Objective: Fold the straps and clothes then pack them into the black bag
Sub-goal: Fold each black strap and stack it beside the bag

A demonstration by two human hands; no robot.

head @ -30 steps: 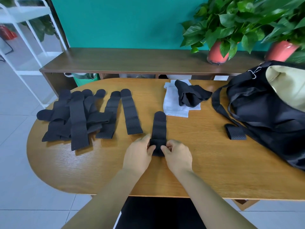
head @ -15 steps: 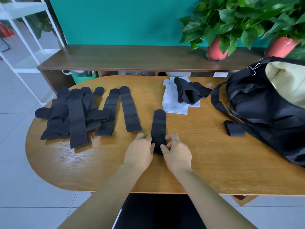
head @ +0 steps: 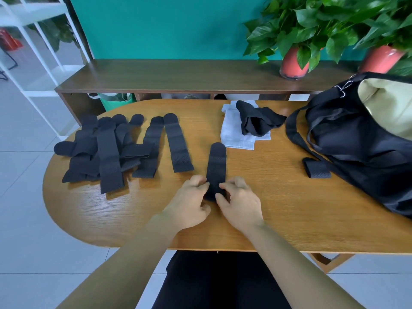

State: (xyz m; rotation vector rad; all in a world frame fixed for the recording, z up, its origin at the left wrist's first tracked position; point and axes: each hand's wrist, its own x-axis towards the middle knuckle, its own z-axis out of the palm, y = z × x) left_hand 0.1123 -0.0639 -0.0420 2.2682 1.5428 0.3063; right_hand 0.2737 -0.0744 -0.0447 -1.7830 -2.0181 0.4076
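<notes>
Wooden table: your left hand and right hand pinch the strap at its near end, apparently folding; next, double it forward squarely.

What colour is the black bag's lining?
Cream: the lining shows inside the black bag. Head view.

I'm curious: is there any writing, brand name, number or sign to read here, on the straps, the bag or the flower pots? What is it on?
None: no text can be read in this view.
The strap gripped by the left hand and right hand, the pile of straps, the black bag, the white cloth and the red flower pot show only plain surfaces.
</notes>
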